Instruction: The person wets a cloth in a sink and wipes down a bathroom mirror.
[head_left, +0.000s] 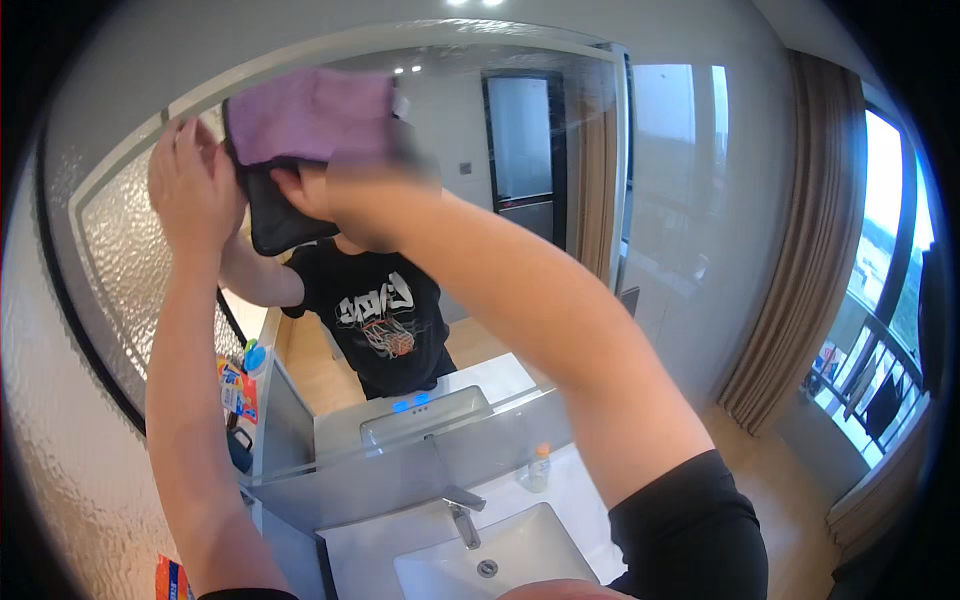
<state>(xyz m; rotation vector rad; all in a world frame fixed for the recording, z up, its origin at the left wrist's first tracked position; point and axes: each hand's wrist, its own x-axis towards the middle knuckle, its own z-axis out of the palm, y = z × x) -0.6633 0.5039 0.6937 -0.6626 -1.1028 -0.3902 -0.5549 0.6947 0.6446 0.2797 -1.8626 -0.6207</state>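
A purple cloth (310, 115) with a dark grey underside is spread against the upper left part of a large wall mirror (445, 115). My right hand (350, 190), partly smeared by motion, grips the cloth near its lower edge, where a dark grey flap hangs below the fingers. Beside the cloth's left edge, my left hand (195, 185) is raised at the mirror with its fingers stretched upward. Whether its fingertips touch the glass or the cloth's edge, I cannot tell.
Below the mirror, a white basin (540, 545) with a chrome faucet (463, 520) is set in a white counter. A small orange-capped bottle (540, 468) stands behind it. Textured glass (60, 400) lies at left; a brown curtain (795, 240) hangs beside the window at right.
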